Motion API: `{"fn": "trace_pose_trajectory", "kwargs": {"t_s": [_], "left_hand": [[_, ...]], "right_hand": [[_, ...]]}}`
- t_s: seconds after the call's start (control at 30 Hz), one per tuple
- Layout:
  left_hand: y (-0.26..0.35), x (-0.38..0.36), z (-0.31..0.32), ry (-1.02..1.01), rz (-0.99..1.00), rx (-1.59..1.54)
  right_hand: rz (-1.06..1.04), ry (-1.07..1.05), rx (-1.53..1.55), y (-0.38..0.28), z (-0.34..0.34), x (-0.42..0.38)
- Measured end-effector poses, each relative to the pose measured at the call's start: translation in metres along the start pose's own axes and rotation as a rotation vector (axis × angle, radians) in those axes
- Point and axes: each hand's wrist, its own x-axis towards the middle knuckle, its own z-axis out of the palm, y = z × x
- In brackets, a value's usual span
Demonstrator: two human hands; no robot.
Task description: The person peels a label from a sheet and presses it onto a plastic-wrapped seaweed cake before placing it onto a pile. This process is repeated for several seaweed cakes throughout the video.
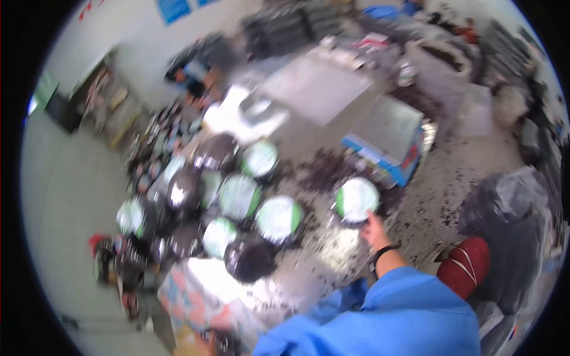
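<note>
My right hand (375, 233), with a dark band at the wrist, reaches forward from a blue sleeve. Its fingers close on the near edge of a round pack (357, 199) with a white and green label. At the bottom edge, what seems to be my left hand (205, 343) is blurred and partly cut off, beside a dark shiny wrapped thing (224, 342). Similar labelled packs (279, 219) lie in a group to the left. Among them are several dark, shiny packs (249, 258) with no label showing.
A blue-sided box-like unit with a flat top (385, 127) stands beyond my right hand. Dark loose bits (323, 175) are scattered over the table. A big open sack (436, 65) sits at the back. A red stool-like object (466, 267) and dark plastic bags (504, 207) stand right. Another person (196, 77) is far left.
</note>
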Motion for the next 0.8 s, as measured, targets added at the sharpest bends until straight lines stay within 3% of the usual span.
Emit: {"fn": "trace_pose_trajectory", "kwargs": {"t_s": [0.03, 0.07, 0.1, 0.13, 0.27, 0.33, 0.43, 0.5, 0.6, 0.77, 0.8], "left_hand": [[0.026, 0.020, 0.003, -0.013, 0.043, -0.150], [0.046, 0.030, 0.011, 0.026, -0.253, -0.168], [0.046, 0.053, 0.021, -0.042, -0.227, -0.288], [0.083, 0.079, 0.028, -0.096, -0.159, -0.285], [0.169, 0.159, 0.094, -0.209, -0.365, -0.376], [0.174, 0.190, 0.129, -0.219, -0.277, -0.190], [0.197, 0.205, 0.144, 0.058, -0.253, 0.125], [0.206, 0.212, 0.135, -0.086, -0.194, 0.146], [0.195, 0.221, 0.132, -0.326, 0.066, 0.212], [0.209, 0.219, 0.119, -0.463, 0.037, 0.249], [0.211, 0.211, 0.113, -0.453, 0.056, 0.262]], "right_hand": [[0.018, -0.096, -0.044, -0.005, -0.003, 0.003], [0.036, -0.166, -0.022, -0.005, -0.009, 0.000], [-0.003, -0.104, 0.005, -0.004, -0.006, 0.000], [0.041, -0.174, 0.035, -0.008, -0.006, 0.002], [0.087, -0.200, 0.025, -0.018, 0.005, -0.002], [0.111, -0.153, 0.041, -0.019, 0.007, 0.005], [0.135, -0.212, 0.041, -0.010, -0.007, 0.037], [0.098, -0.219, 0.037, -0.010, -0.006, 0.036], [0.084, -0.177, 0.042, -0.010, -0.008, 0.043], [-0.115, -0.326, 0.120, -0.024, 0.002, 0.029], [-0.158, -0.224, 0.019, -0.036, 0.011, 0.007]]}}
